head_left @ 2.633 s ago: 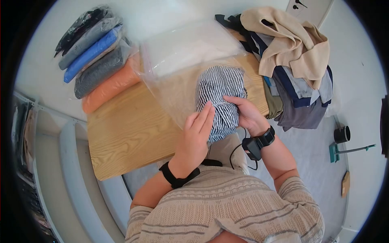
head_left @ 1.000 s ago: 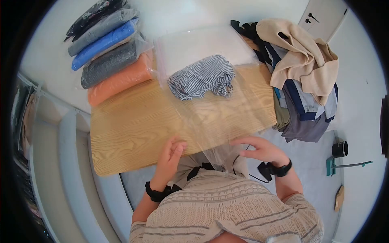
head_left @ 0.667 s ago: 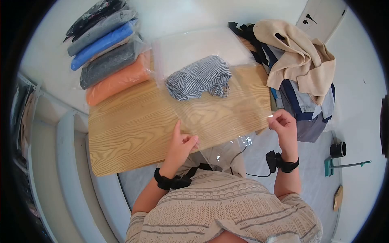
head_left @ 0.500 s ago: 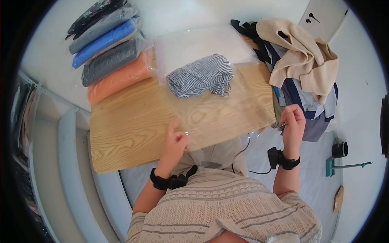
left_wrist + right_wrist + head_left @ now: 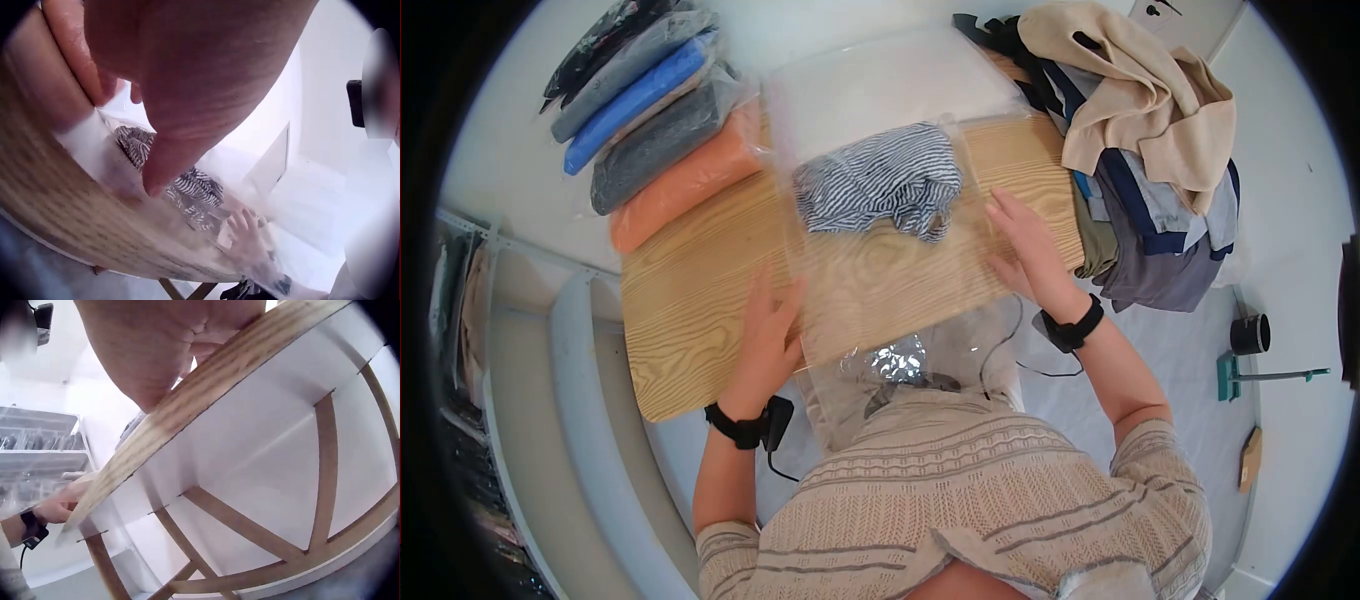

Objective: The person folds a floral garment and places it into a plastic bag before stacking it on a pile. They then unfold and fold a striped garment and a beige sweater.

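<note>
A striped cloth bundle (image 5: 882,182) lies at the far end of a clear plastic bag (image 5: 880,290) on the wooden table (image 5: 690,300). The bag's near part hangs over the table's front edge towards the lap. Beside the bag's left edge is my left hand (image 5: 768,335), its fingers extended; the left wrist view shows that hand (image 5: 200,69) large above the striped cloth (image 5: 200,187). My right hand (image 5: 1032,250) lies along the bag's right side, fingers straight. In the right wrist view the hand (image 5: 169,350) is partly hidden by the table edge (image 5: 187,394).
Several bagged garments (image 5: 685,190) are stacked at the back left. Flat clear bags (image 5: 890,90) lie at the back. On the right is a clothes pile with a beige garment (image 5: 1130,90) on top. Shelving (image 5: 590,400) stands at the left; a black bin (image 5: 1250,333) is on the floor.
The striped bundle has left my hands and lies on the table. My right hand has moved inward from the right, and my left hand outward to the left. The bag's near part lies spread out.
</note>
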{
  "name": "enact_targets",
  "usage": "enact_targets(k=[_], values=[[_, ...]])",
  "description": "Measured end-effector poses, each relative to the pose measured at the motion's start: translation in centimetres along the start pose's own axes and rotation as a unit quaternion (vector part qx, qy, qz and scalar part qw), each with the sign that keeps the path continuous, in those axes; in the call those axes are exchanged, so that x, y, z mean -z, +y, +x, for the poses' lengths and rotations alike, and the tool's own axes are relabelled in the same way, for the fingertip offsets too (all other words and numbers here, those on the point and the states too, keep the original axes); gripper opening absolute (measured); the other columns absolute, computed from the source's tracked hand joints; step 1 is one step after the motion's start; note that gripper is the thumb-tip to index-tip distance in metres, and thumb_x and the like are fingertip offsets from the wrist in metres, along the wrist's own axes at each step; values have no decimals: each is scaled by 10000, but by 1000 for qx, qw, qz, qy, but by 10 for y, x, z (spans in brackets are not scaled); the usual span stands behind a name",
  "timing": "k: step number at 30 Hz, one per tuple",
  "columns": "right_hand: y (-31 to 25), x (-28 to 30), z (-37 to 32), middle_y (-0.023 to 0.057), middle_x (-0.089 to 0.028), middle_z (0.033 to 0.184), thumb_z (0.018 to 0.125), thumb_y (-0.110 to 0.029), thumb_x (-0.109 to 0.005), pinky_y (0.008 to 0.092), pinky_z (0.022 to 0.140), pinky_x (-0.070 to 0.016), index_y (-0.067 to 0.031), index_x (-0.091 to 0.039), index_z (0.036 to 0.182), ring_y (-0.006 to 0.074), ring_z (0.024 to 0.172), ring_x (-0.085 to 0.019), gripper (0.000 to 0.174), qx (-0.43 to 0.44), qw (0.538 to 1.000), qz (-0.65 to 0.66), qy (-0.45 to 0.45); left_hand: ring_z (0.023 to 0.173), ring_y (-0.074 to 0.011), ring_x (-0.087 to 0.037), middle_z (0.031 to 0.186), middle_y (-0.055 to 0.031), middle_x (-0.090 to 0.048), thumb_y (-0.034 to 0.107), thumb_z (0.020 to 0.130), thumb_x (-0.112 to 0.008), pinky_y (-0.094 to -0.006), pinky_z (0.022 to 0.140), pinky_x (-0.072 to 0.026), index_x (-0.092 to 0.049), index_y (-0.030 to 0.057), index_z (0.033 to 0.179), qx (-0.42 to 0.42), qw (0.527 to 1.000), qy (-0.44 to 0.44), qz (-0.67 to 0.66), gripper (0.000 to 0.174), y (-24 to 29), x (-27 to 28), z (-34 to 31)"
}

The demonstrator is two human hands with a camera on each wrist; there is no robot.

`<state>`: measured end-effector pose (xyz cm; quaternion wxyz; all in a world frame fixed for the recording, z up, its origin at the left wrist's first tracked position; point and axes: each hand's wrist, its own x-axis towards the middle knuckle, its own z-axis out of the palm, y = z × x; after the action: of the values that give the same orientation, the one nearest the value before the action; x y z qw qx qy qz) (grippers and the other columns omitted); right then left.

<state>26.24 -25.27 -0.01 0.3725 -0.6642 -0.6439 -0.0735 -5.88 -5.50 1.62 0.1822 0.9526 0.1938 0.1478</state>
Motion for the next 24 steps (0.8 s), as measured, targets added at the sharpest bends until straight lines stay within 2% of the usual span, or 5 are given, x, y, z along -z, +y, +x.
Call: enact_targets(k=[8,12,16,18,24], values=[[7,13,8,37,-636,1150,825,-124,-630,432,1013,-338,-96,-667,1070,311,1225,-469,249,33,995,10,-90,1291,-370,-364,1310,-134,-511,106,871,-541,-428,1071,-280,-612,49,1142,-85,993,-78,-12,286,-13,2,28],[28,33,-13,42,-649,1120,850,-144,-617,420,1015,-332,-76,-671,1046,299,1222,-471,215,-37,978,97,-182,1210,-305,-482,1204,-114,-600,108,903,-490,-400,1049,-320,-636,42,1111,-14,974,-114,-197,263,-24,13,17],[23,34,-24,37,-618,1186,811,-131,-646,424,1011,-338,-85,-678,1028,313,1220,-467,224,-58,970,145,-188,1151,-297,-534,1145,-111,-633,86,887,-518,-377,1012,-369,-635,30,1112,6,971,-110,-213,260,-27,12,14],[7,39,-15,27,-565,1268,760,-112,-673,426,1006,-344,-103,-684,1013,319,1229,-455,254,-26,993,83,-86,1122,-295,-556,1110,-111,-649,84,862,-566,-348,978,-405,-640,26,1098,10,968,-101,-229,254,-25,13,15],[9,33,-2,44,-536,1307,724,-109,-696,443,1017,-331,-138,-691,1016,328,1284,-401,294,81,988,-32,-130,1126,-283,-554,1129,-118,-641,78,843,-579,-341,968,-410,-653,48,1091,-17,969,-108,-223,262,-31,10,19]])
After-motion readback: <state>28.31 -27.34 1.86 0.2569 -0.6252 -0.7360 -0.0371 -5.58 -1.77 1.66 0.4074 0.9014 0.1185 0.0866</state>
